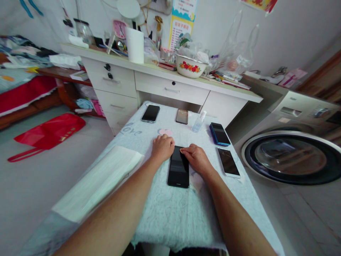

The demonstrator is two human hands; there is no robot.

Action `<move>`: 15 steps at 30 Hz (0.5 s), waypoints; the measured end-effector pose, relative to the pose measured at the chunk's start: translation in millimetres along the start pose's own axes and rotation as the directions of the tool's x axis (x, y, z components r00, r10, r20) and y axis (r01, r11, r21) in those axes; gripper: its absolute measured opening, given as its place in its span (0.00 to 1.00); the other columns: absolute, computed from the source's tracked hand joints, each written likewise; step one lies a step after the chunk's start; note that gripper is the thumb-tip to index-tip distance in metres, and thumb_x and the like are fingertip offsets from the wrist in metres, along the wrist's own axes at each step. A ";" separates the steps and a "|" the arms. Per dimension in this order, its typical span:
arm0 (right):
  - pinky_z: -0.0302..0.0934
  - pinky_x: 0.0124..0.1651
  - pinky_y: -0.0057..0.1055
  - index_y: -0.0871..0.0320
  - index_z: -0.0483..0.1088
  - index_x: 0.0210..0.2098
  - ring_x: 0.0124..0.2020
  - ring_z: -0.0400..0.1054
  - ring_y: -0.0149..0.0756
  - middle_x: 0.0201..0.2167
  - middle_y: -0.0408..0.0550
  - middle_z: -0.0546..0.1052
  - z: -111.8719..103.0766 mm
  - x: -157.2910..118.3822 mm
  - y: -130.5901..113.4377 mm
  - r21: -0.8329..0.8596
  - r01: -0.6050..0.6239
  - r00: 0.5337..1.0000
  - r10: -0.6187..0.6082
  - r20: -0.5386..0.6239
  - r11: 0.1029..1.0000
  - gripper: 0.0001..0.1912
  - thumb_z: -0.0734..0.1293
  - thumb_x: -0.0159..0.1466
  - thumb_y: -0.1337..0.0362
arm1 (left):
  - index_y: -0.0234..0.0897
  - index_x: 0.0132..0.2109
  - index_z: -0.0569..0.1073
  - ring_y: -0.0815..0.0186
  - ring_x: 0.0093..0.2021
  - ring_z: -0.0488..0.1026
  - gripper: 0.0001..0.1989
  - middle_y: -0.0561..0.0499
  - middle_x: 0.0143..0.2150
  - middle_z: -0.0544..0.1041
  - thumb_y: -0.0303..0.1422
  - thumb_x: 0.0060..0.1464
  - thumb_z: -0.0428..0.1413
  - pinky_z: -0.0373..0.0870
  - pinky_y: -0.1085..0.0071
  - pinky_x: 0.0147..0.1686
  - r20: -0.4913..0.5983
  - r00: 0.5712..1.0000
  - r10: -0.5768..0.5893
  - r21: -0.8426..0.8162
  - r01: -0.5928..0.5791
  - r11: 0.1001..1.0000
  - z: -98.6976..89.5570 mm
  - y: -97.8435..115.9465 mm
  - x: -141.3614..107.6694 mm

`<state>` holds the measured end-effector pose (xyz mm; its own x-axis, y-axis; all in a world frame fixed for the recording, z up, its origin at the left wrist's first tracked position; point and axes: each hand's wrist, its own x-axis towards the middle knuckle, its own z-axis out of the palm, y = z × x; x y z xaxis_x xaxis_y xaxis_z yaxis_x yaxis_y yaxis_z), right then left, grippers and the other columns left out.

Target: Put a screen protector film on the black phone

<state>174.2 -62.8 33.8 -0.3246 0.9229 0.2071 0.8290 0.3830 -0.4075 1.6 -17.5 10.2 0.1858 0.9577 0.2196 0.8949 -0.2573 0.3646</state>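
Observation:
A black smartphone [178, 170] lies face up on the cloth-covered table in front of me. My left hand [163, 146] is closed, its curled fingers against the phone's upper left edge. Over the upper right of the screen, my right hand [197, 157] has its fingers pinched together. A small yellowish bit shows at those fingertips, too small to name. Beyond the hands stand a clear spray bottle [198, 122] and a phone case [182, 116] lying flat. Another black phone [151, 113] rests at the far left. On the right are a blue-edged phone [220, 134] and a white-framed phone [228, 162].
A folded pale cloth [98, 183] lies along the table's left side. Behind is a white desk [114, 76] with drawers, bearing a flowered bowl [190, 67] and a paper roll [135, 46]. A washing machine [293, 110] stands right; a red bag [50, 133] lies on the floor.

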 end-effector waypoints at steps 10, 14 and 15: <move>0.56 0.37 0.26 0.55 0.77 0.42 0.33 0.67 0.31 0.30 0.47 0.73 -0.1 0.1 -0.3 0.000 -0.007 1.000 0.007 -0.003 1.000 0.13 0.61 0.66 0.64 | 0.43 0.37 0.74 0.58 0.46 0.65 0.10 0.49 0.44 0.72 0.34 0.57 0.48 0.59 0.62 0.43 0.010 1.000 -0.012 -0.005 0.012 1.000 -2.3 1.4 -0.3; 0.56 0.37 0.26 0.55 0.77 0.41 0.33 0.67 0.31 0.30 0.47 0.73 1.0 0.1 0.9 0.007 -0.004 1.000 0.004 0.001 1.000 0.13 0.61 0.67 0.64 | 0.43 0.37 0.74 0.58 0.46 0.65 0.10 0.49 0.44 0.71 0.34 0.57 0.48 0.59 0.62 0.43 0.018 1.000 -0.013 -0.008 0.013 1.000 -3.4 1.8 -0.5; 0.56 0.37 0.26 0.55 0.77 0.41 0.33 0.67 0.31 0.30 0.47 0.73 1.3 0.0 1.1 0.005 -0.006 1.000 0.006 0.002 1.000 0.13 0.61 0.67 0.64 | 0.43 0.37 0.74 0.58 0.46 0.65 0.10 0.49 0.44 0.71 0.34 0.57 0.48 0.59 0.62 0.43 0.019 1.000 -0.014 -0.008 0.014 1.000 -3.5 1.7 -0.5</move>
<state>174.5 -62.2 32.2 -0.3200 0.9254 0.2030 0.8289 0.3772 -0.4130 1.7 -18.8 13.8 0.1815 0.9634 0.1970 0.8941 -0.2452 0.3749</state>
